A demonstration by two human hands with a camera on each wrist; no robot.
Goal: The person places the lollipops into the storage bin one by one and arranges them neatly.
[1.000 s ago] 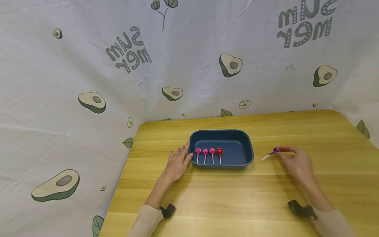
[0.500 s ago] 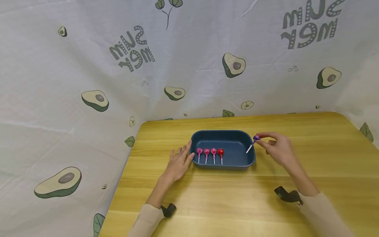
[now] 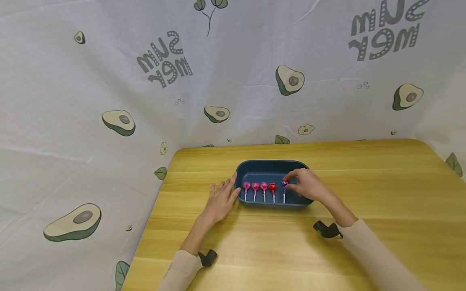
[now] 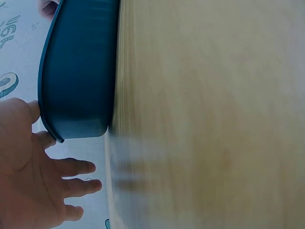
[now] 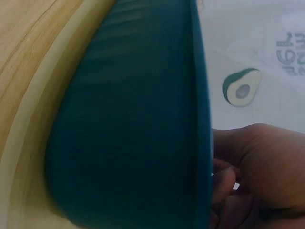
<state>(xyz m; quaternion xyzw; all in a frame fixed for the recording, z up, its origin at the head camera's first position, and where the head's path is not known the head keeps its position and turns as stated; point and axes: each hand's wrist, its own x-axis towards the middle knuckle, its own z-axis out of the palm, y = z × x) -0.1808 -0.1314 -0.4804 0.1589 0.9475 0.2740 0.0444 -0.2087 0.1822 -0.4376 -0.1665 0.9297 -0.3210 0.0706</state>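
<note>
A dark blue tray [image 3: 269, 205] stands on the table, with three pink lollipops [image 3: 255, 186] and a red lollipop [image 3: 272, 187] lined up inside, sticks toward me. Right of them, my right hand [image 3: 306, 185] reaches over the tray's right end and pinches a purple lollipop [image 3: 284, 184] by its head between thumb and forefinger. Its stick points toward the front wall. My left hand [image 3: 219, 203] touches the tray's left end, fingers mostly straight. In the left wrist view, the thumb and forefinger meet the tray's rim [image 4: 42, 95]. The tray wall [image 5: 138, 124] hides my right fingertips in the right wrist view.
The wooden table [image 3: 262, 246] extends around the tray on all sides. Behind it and to the left hangs a white cloth [image 3: 233, 72] printed with avocados. A black wrist camera [image 3: 208, 258] sits at the left wrist, another black camera [image 3: 326, 229] at the right.
My right hand has carried the purple lollipop leftward from over the table into the tray, turning its stick toward the front. My left hand has stayed at the tray's left end.
</note>
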